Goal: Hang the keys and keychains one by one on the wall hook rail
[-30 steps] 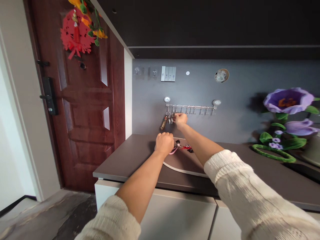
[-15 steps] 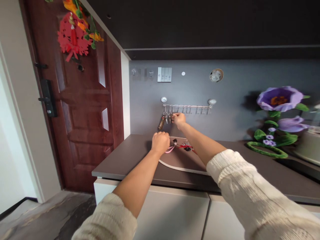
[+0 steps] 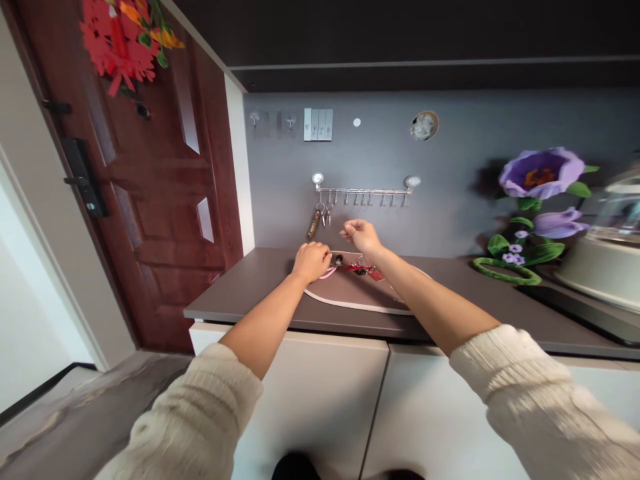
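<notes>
My left hand (image 3: 312, 261) rests low over the left side of a brown mat with a pale rim (image 3: 345, 305). Its fingers are curled and their tips are hidden. A pink strap (image 3: 328, 273) shows right beside it. My right hand (image 3: 362, 236) is in the air above the mat, fingers loosely closed with nothing visible in them. To its left, two bunches of keys (image 3: 325, 217) hang from the left hooks of a silver hook rail (image 3: 363, 192); a brown tag (image 3: 313, 225) dangles there too. Red-strapped keys (image 3: 361, 268) lie on the mat.
A dark counter (image 3: 240, 283) runs above white cabinet doors (image 3: 320, 380). Purple fabric flowers (image 3: 543, 177) and a cream appliance with a clear top (image 3: 603, 260) stand at the right. A dark shelf (image 3: 400, 40) overhangs. The red-brown door (image 3: 150, 200) is at the left.
My right hand has drawn back from the hanging keys, down and to the right; they stay on the rail. My left hand has kept its place by the mat. The view has tilted down.
</notes>
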Action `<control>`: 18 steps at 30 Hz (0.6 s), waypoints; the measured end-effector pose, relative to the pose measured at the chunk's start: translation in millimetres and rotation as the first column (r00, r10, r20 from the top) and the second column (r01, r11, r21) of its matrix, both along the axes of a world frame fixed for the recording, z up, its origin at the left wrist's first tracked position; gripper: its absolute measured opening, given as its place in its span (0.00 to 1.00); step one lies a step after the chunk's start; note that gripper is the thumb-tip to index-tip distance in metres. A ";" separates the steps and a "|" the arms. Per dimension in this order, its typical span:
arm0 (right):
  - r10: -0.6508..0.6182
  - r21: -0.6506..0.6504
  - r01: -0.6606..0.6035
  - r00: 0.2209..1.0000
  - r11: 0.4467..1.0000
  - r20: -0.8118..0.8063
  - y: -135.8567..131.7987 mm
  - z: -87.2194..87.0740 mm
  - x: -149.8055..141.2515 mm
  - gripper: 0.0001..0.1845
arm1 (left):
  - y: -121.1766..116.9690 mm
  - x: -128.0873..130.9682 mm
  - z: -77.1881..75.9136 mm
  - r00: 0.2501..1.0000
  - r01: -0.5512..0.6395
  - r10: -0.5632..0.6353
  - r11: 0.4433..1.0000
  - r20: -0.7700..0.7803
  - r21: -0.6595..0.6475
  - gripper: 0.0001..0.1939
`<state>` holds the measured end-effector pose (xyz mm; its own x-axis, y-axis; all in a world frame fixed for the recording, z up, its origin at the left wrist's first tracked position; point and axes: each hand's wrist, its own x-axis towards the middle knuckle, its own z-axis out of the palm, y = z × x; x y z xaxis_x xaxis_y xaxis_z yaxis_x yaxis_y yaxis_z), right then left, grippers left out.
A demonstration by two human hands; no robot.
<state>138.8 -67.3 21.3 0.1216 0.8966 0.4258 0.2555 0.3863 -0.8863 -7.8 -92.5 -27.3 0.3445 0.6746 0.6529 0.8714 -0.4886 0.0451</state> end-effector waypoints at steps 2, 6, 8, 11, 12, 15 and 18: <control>-0.001 0.012 0.000 0.999 1.000 0.043 -4.4 -14.7 7.5 0.06 | -0.2 1.0 -0.6 1.000 0.022 -0.022 1.000 -0.017 -0.017 0.11; -0.014 0.045 0.006 0.983 0.999 0.182 -8.0 -40.0 24.8 0.07 | 0.9 3.4 -2.9 0.997 0.055 -0.059 0.995 -0.050 -0.081 0.12; -0.040 0.066 0.022 0.957 0.998 0.289 -9.9 -46.7 31.6 0.07 | 2.4 4.2 -4.4 0.996 0.064 -0.071 0.992 -0.057 -0.110 0.14; -0.097 0.101 0.057 0.885 0.993 0.455 -12.4 -49.8 35.8 0.08 | 5.2 4.4 -6.8 0.995 0.064 -0.075 0.987 -0.070 -0.146 0.17; -0.115 0.114 0.066 0.859 0.991 0.499 -12.6 -50.0 35.7 0.08 | 6.2 4.2 -7.5 0.994 0.064 -0.078 0.985 -0.079 -0.163 0.18; -0.130 0.138 0.057 0.788 0.989 0.601 -10.1 -51.7 32.9 0.08 | 8.8 3.7 -8.9 0.989 0.071 -0.096 0.974 -0.111 -0.215 0.20; -0.119 0.141 0.036 0.757 0.989 0.642 -5.2 -54.9 30.4 0.09 | 10.4 3.8 -8.8 0.988 0.070 -0.100 0.969 -0.118 -0.236 0.20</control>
